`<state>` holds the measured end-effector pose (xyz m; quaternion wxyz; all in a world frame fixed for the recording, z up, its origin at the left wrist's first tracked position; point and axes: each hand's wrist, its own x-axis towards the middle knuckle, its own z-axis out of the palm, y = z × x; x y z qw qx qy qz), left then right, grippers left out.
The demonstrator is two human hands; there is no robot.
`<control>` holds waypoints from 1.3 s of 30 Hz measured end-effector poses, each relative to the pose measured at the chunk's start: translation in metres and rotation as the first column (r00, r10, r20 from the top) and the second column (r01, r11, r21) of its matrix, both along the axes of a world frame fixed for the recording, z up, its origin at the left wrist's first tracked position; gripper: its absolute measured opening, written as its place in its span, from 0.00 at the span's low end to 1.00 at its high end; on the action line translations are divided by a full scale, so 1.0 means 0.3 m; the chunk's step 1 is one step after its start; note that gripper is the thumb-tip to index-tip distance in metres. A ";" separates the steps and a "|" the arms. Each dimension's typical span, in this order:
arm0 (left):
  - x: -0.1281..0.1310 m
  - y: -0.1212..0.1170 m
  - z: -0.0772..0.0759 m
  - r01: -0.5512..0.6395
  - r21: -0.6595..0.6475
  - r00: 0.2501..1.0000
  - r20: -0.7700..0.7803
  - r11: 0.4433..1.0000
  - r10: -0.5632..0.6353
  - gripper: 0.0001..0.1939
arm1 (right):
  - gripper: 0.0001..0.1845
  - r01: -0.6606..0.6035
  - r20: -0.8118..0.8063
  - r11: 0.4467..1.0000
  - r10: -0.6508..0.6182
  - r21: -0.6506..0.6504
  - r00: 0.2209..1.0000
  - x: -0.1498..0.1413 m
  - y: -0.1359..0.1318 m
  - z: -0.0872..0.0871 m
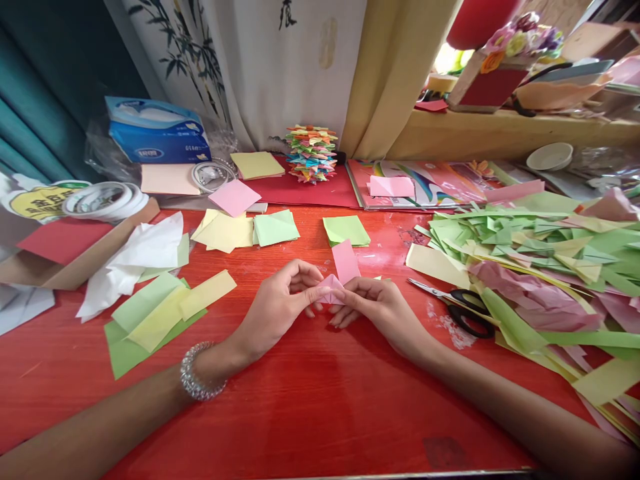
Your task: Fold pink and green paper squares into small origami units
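Observation:
Between my two hands is a small folded piece of pink paper (pixel 331 287), creased and held just above the red table. My left hand (pixel 283 303) pinches its left side between thumb and fingers. On the right side, the thumb and forefinger of my right hand (pixel 377 303) grip the same paper. Right behind it lies a pink paper strip (pixel 346 261). A stack of green paper squares (pixel 346 231) sits a little farther back. Scissors (pixel 457 303) with black handles rest to the right of my right hand.
Cut green, yellow and pink scraps (pixel 545 247) are heaped on the right. Loose sheets (pixel 150 313) lie at left, near a cardboard box (pixel 75 267) with tape rolls (pixel 107 200). Yellow squares (pixel 225 230) and a stacked colourful paper piece (pixel 313 155) stand farther back.

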<state>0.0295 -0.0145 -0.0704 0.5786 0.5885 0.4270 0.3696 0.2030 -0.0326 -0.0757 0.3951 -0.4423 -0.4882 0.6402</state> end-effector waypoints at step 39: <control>0.007 -0.027 0.029 0.159 -0.252 0.983 0.134 0.955 -0.128 0.17 | 0.16 -0.258 0.300 0.933 0.179 0.251 0.937 -0.001 -0.033 0.038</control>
